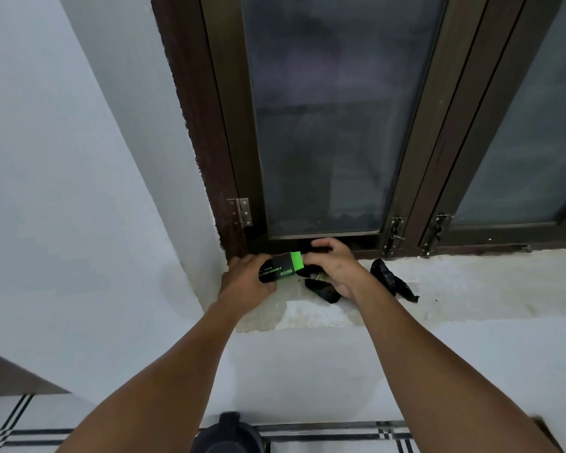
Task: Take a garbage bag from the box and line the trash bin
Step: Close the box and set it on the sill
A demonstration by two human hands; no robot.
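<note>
Window frame (340, 125) with frosted panes fills the upper view; below it runs a pale stone sill (471, 289), which carries the work at its left end, close to the corner of the white wall (62, 191).

Box (280, 268), black with a green end flap, is held over the left end of the sill, just in front of the frame. I have the left hand (245, 282) wrapped around its left half, grip closed firmly on the carton. The right hand (334, 266) is at the open green end, fingers curled and pinched on black film; a garbage bag (321, 289) is partly drawn out and droops onto the sill below that hand. A second crumpled bag (392, 281) lies loose on the sill just to the right, apart from the hands.

Step in hand, as I judge it: extraction of one bag. Procedure:
- Keep the left grip steady without crushing the carton, or the roll may bind.
- Pull with the right hand straight along the box axis, away from the opening.
- Watch for a second bag trailing out; separate at the perforation if present.

A dark round object (226, 433) at the bottom edge of the view, on the floor, may be the trash bin; I cannot confirm it.
</note>
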